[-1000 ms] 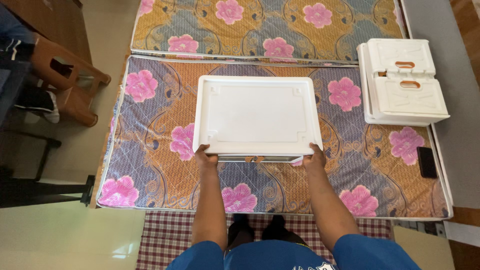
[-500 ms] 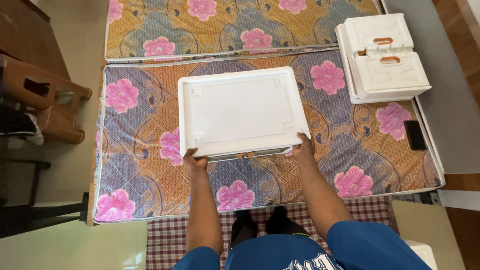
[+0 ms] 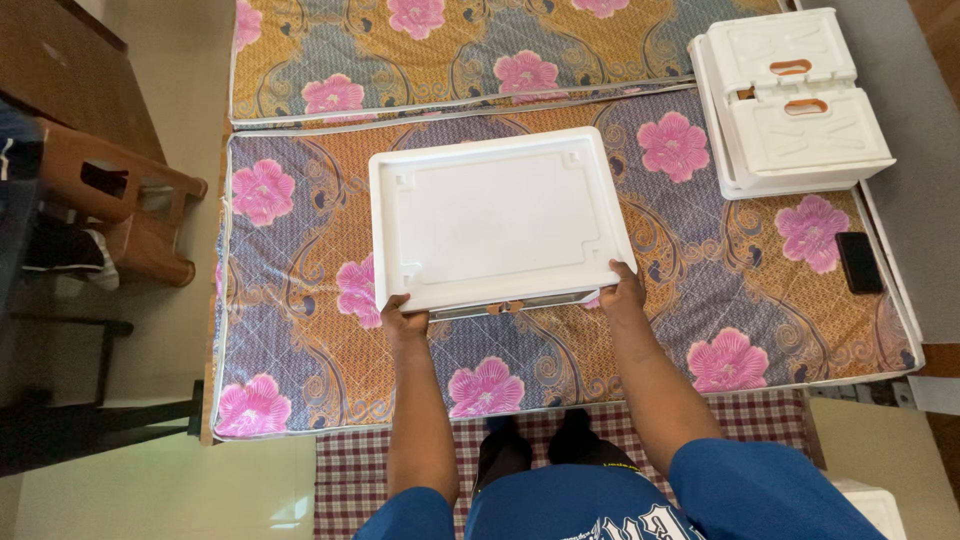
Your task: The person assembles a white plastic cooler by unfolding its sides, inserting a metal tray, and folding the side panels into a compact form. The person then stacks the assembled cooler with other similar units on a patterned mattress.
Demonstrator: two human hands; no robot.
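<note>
We see one white plastic tray (image 3: 498, 220), turned so its flat underside faces up, held over a flowered mattress (image 3: 300, 330) by both of the person's hands. The left hand (image 3: 404, 318) is closed on the tray's near left corner, fingers curled under the rim, and the right hand (image 3: 622, 290) is closed on the near right corner in the same way. The tray sits roughly level, tilted a little to the right, above the middle of the near mattress. We count two mattresses with the same pink-flower pattern: the near one and a second mattress (image 3: 450, 50) lying just beyond it, edge to edge. At the far right corner of the near mattress rests one stack of white folded crates (image 3: 790, 100); we count two orange-lined handle slots on top. One black phone (image 3: 859, 262) lies near the right edge. To the left, on the floor, stands one brown wooden stool (image 3: 130, 200). A checked cloth (image 3: 350, 470) covers the floor under the person's feet.
</note>
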